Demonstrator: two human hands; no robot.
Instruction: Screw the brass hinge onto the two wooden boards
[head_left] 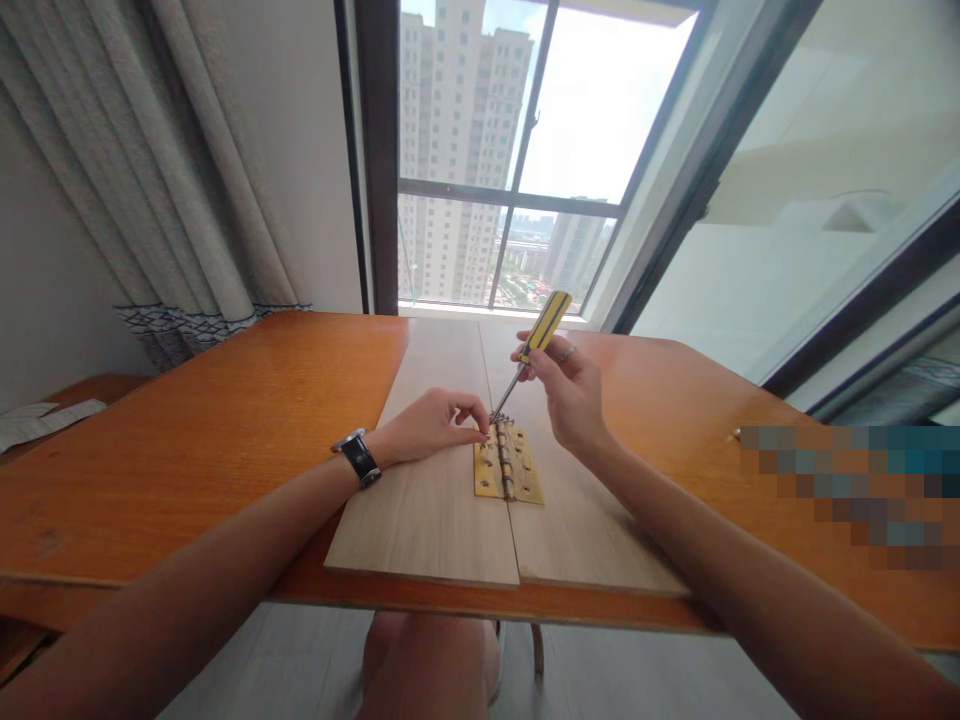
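Observation:
A brass hinge (505,472) lies open across the seam between two pale boards, the left board (427,520) and the right board (592,530). Small screws (504,419) are gathered at its far edge. My right hand (571,395) grips a screwdriver with a yellow and black handle (546,325), its shaft slanting down to the hinge's far left corner. Beside that tip, my left hand (442,425) has thumb and forefinger closed at the hinge's left leaf; whatever they pinch is too small to make out.
The boards rest on an orange-brown wooden table (225,450). A window (510,150) stands beyond its far edge, with a grey curtain (150,150) at the left. A pixelated patch covers part of the table's right side.

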